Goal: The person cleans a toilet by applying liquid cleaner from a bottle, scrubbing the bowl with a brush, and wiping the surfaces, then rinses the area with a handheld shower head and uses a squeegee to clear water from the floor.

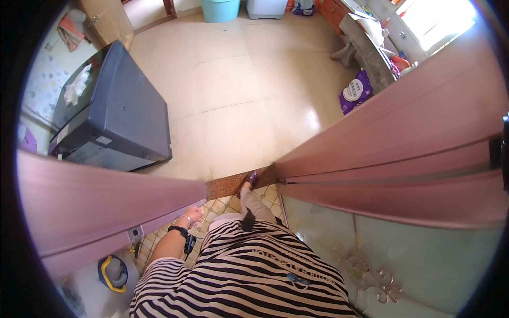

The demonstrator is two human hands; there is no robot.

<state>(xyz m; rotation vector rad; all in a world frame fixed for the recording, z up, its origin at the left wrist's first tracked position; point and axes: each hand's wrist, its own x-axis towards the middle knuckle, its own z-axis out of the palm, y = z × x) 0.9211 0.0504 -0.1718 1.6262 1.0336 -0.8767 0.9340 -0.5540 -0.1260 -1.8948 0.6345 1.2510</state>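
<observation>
My left hand (193,215) hangs low beside my body, near the left door frame (131,210), with its fingers loosely curled; whether they are fully closed is hard to tell. A bracelet and a black strap with a small device (190,243) are on that wrist and forearm. My right hand is out of view. One foot in a dark shoe (251,178) rests on the brown stone threshold (222,187). Past the doorway lies a room with a tiled floor (230,87), where a dark grey top-loading washing machine (131,107) stands at the left, a white cloth (78,85) on its lid.
A glass-panelled door (381,246) stands close on my right. Beyond it, a purple bag (356,92) leans by a stone counter (368,57). A turquoise bucket (220,10) is at the far wall. A blue and yellow container (113,273) sits at lower left.
</observation>
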